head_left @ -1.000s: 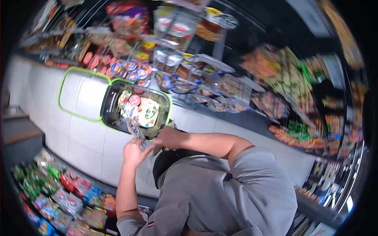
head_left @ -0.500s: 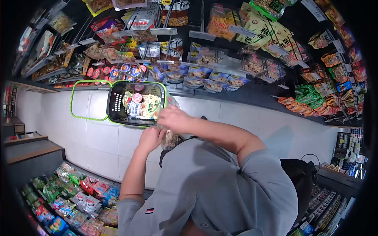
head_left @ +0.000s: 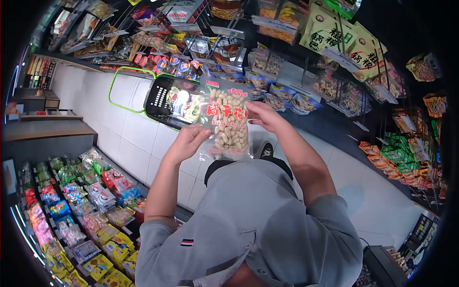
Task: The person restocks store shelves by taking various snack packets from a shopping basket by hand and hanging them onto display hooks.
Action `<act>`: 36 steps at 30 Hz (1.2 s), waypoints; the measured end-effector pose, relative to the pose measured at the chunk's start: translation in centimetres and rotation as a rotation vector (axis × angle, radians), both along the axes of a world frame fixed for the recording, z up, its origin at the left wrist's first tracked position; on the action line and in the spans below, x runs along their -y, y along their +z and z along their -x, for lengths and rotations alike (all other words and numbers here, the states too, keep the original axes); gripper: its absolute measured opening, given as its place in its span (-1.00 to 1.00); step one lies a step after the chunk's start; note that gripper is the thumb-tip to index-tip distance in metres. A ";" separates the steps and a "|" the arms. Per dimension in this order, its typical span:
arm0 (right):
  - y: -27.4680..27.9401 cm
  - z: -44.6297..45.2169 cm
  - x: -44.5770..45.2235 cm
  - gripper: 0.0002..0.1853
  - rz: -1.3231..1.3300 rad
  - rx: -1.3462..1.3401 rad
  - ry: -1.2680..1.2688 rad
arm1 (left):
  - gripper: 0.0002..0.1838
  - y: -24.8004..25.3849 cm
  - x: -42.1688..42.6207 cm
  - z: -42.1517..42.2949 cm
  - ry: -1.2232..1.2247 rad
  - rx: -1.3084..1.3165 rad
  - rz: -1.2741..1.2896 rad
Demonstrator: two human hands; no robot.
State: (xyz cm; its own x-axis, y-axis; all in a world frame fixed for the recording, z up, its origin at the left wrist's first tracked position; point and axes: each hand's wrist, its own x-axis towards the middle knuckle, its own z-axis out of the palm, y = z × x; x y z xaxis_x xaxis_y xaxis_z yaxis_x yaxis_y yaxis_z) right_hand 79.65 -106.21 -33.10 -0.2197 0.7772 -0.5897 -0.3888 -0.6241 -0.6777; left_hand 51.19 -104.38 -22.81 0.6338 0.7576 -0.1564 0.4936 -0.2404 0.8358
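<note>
A clear bag of peanuts with red lettering is held up flat in front of my chest, its printed face toward me. My left hand grips its left edge with the thumb on top. At the opposite edge, my right hand pinches the bag near its upper half. Behind the bag stands a black shopping basket on the floor, its right part hidden by the bag. Several snack packs lie inside it, and its green handle is folded out to the left.
Racks of hanging snacks run along the far side, with green rice-cracker bags, lidded cups and blue packs. A low display of colourful packets stands at the lower left. My shoe shows on the tiled floor.
The peanut bag has risen from beside my body and is spread flat between both hands. My right hand has moved right, and the view has shifted and turned.
</note>
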 end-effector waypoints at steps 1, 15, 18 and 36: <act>-0.3 -0.6 0.2 -0.37 0.001 -0.017 0.002 | -0.73 0.5 0.5 -1.3 -0.010 0.022 -0.017; -0.5 -6.6 7.3 -0.63 -0.071 -0.445 -0.345 | -0.58 -4.5 3.5 -7.5 -0.146 -0.328 -0.037; 0.2 -7.0 9.7 -0.64 -0.048 -0.378 -0.419 | -0.53 -5.6 4.3 -7.6 -0.173 -0.256 -0.022; 0.3 -8.8 18.2 -0.74 -0.067 -0.090 -0.693 | -0.76 -11.8 4.7 -5.0 -0.130 -0.207 0.100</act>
